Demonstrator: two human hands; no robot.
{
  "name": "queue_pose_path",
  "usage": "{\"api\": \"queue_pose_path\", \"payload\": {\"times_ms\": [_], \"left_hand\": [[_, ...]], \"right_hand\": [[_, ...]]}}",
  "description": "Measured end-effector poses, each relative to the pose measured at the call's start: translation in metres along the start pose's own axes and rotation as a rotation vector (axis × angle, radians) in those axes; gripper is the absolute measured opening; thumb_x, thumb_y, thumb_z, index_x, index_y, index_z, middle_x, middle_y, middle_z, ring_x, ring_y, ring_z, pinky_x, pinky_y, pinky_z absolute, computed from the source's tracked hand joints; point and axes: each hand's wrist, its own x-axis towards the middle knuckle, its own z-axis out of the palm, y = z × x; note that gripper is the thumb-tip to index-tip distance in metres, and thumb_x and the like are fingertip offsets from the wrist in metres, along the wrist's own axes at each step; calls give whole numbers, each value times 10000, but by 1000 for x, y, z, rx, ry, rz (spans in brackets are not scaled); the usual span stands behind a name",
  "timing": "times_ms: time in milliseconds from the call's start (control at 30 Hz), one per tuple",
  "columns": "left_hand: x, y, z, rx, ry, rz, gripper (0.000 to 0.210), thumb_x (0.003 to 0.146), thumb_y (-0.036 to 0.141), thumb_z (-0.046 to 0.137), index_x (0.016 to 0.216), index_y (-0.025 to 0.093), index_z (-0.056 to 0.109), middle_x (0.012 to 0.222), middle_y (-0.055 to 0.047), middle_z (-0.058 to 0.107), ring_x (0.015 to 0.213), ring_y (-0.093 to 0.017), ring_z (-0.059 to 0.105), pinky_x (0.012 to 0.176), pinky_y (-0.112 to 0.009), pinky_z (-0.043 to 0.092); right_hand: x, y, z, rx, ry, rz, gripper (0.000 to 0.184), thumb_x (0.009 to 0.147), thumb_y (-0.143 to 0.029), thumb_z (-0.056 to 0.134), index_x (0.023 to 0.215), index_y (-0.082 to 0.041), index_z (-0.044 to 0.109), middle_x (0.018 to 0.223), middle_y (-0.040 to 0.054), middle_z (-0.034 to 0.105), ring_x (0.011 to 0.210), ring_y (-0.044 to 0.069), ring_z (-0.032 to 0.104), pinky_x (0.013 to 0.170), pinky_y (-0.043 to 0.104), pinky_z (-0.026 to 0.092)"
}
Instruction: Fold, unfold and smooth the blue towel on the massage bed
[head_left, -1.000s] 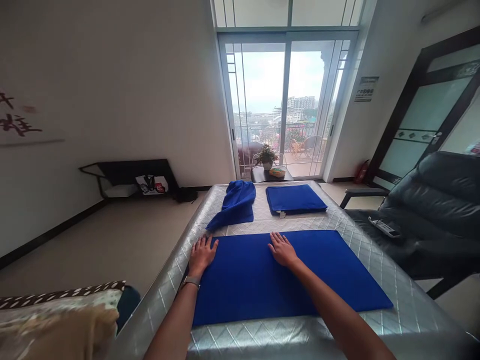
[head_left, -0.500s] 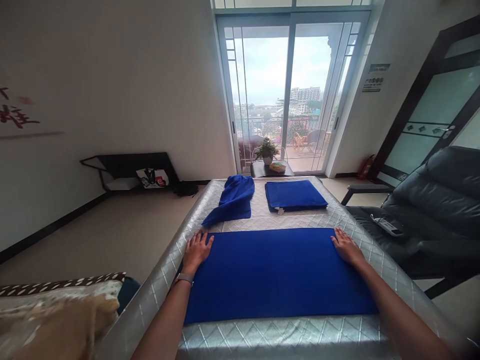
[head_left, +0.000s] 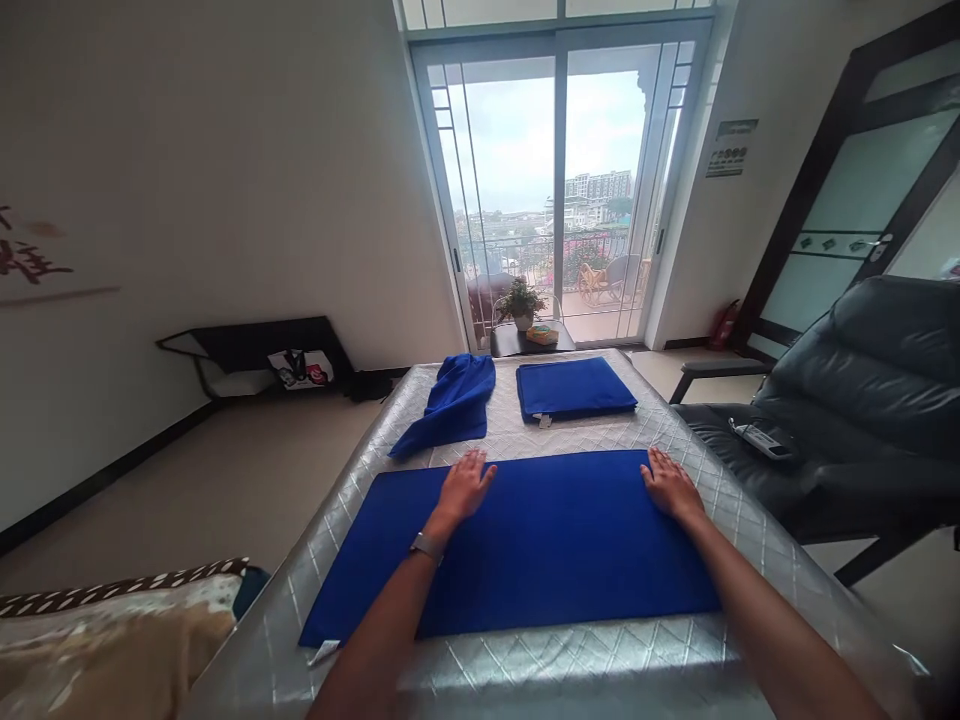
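A blue cloth (head_left: 562, 540) lies spread in a long flat rectangle across a quilted, silvery-covered table (head_left: 585, 660). My left hand (head_left: 463, 485) rests flat on its far edge, left of the middle, with a band on the wrist. Near the far right corner my right hand (head_left: 671, 484) presses down, fingers extended and holding nothing. A small white tag (head_left: 324, 653) sticks out at the cloth's near left corner. Beyond lie a crumpled blue cloth (head_left: 454, 400) on the left and a neatly folded blue cloth (head_left: 576, 388) on the right.
Past the table's far end stands a small dark table with a potted plant (head_left: 520, 302) and a tissue box (head_left: 543, 334). A dark armchair (head_left: 862, 390) holding a grey device (head_left: 761, 440) is on the right. Brown-and-white bedding (head_left: 112, 650) is at the lower left.
My left hand has slid right along the cloth's far edge, away from its left end. The right hand stays near the far right corner. The view has shifted slightly.
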Motion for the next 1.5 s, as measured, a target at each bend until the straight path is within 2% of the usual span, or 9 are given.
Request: {"api": "queue_pose_path", "payload": {"times_ms": [100, 200, 567, 800, 933, 1033, 1267, 1367, 1500], "left_hand": [[5, 57, 18, -57, -14, 154, 694, 1042, 566, 150, 1559, 161, 376, 1641, -98, 347, 1533, -221, 260, 1253, -413, 216], [6, 64, 30, -59, -40, 126, 670, 1045, 550, 162, 1567, 180, 361, 1639, -96, 353, 1532, -233, 262, 1252, -445, 220], [-37, -133, 11, 82, -73, -203, 656, 1038, 552, 213, 1604, 223, 261, 1668, -94, 276, 1542, -272, 229, 1244, -527, 178], [-49, -153, 4, 97, -28, -273, 684, 1027, 587, 238, 1595, 210, 288, 1663, -119, 296, 1537, -286, 241, 1247, -504, 173], [-48, -146, 4, 95, -8, -272, 688, 1023, 598, 217, 1589, 216, 310, 1661, -116, 306, 1531, -291, 258, 1241, -513, 183], [-48, -146, 3, 96, 0, -274, 680, 1022, 595, 221, 1586, 228, 321, 1651, -109, 332, 1527, -294, 268, 1236, -521, 197], [-49, -148, 4, 89, 18, -270, 674, 1024, 587, 222, 1582, 228, 333, 1649, -102, 339, 1516, -299, 292, 1237, -516, 201], [-49, -149, 7, 88, 38, -262, 657, 1027, 577, 221, 1579, 241, 341, 1645, -93, 350, 1510, -298, 305, 1228, -525, 220], [-48, -150, 8, 96, 36, -268, 652, 1029, 571, 225, 1577, 239, 345, 1639, -96, 363, 1514, -293, 296, 1233, -519, 210]], "right_hand": [[-3, -3, -5, -4, -9, 10, 664, 1017, -386, 198, 1593, -67, 284, 1668, 109, 264, 1533, 203, 224, 1252, 375, 145], [-4, -3, -7, 3, -15, 12, 663, 1016, -388, 194, 1595, -77, 283, 1669, 102, 262, 1535, 199, 217, 1252, 378, 147], [2, 4, 5, 0, 2, 4, 665, 1012, -403, 181, 1603, -112, 272, 1661, 108, 288, 1534, 203, 221, 1250, 397, 144], [3, -3, -10, -80, -53, 29, 656, 1007, -371, 213, 1592, -88, 301, 1661, 129, 281, 1533, 248, 226, 1246, 457, 144], [0, -45, -30, -199, 19, 79, 635, 962, -297, 353, 1537, -33, 405, 1582, 216, 404, 1516, 339, 253, 1236, 544, 70], [-13, -112, -36, -152, 79, -114, 641, 947, -278, 367, 1551, -64, 400, 1556, 210, 439, 1502, 340, 293, 1236, 532, 81], [-56, -259, -12, 165, -119, -492, 680, 1033, -480, 187, 1603, -121, 283, 1669, 89, 243, 1550, 211, 158, 1251, 403, 109], [-56, -260, -3, 171, -170, -465, 706, 1036, -525, 160, 1616, -132, 243, 1682, 81, 197, 1556, 208, 117, 1255, 415, 72], [-40, -206, -1, 104, -155, -391, 697, 1033, -530, 147, 1622, -166, 228, 1686, 50, 192, 1555, 181, 116, 1258, 409, 63]]}}
